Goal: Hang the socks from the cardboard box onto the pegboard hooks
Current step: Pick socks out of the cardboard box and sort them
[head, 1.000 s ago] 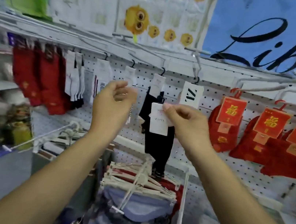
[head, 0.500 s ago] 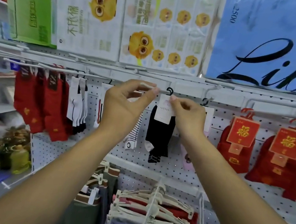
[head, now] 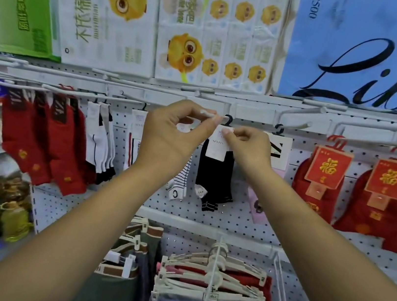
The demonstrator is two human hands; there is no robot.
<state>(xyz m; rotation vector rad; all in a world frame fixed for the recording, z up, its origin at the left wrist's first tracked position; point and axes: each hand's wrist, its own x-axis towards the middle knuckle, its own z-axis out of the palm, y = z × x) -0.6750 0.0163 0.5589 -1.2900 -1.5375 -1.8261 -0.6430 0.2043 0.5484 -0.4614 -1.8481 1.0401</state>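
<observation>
both hands are raised at the pegboard (head: 233, 220), near the middle of the view. the left hand (head: 176, 139) curls thumb and forefinger round the free tip of a white peg (head: 207, 112), pinching it. at its 3 o'clock, the right hand (head: 248, 148) pinches the white card (head: 216, 147) topping a pair of black socks (head: 215, 178), which hang straight down against the board. the card's black hanger hook (head: 228, 120) sits just beside the peg's tip, at its 3 o'clock; whether it is over the peg i cannot tell. at 9 o'clock of the black socks hang striped socks (head: 181, 176), then white socks (head: 99, 140) and plain red socks (head: 39, 142). at 3 o'clock hang red-carded socks (head: 328, 169). tissue packs (head: 104, 15) stand at 12 o'clock, and garments on hangers (head: 211, 278) at 6 o'clock.
</observation>
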